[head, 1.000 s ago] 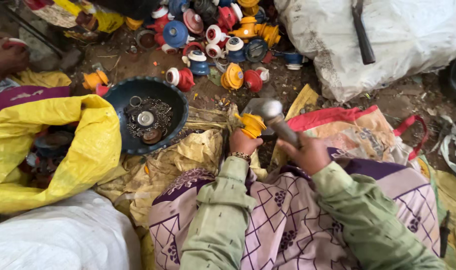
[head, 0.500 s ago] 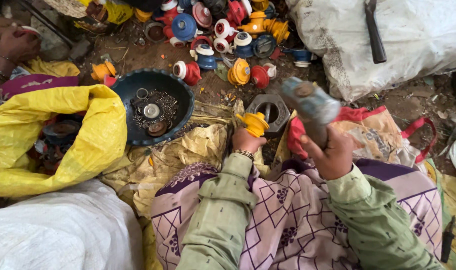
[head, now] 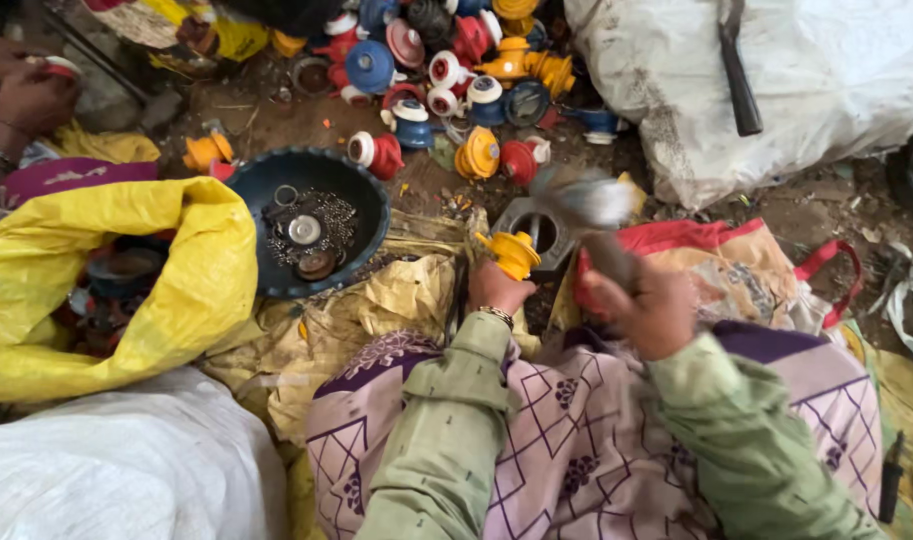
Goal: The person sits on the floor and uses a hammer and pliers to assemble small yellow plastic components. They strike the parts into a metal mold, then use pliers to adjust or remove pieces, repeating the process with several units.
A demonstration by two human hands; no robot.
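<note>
Your left hand [head: 497, 288] had its fingers clamped on the yellow cap [head: 512, 252] at the metal block [head: 537, 232], your right hand [head: 645, 308] gripping a raised hammer [head: 582, 200]; the cap looked unbroken, with the heap of caps [head: 457, 60] left.

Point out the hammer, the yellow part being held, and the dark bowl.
hammer [head: 587, 200]: head view, on its blurred metal head.
yellow part [head: 512, 252]: head view, on its top.
dark bowl [head: 372, 195]: head view, on its right rim.

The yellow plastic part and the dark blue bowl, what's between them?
In the head view, crumpled yellow sacking lies between the yellow plastic part and the dark blue bowl.
</note>
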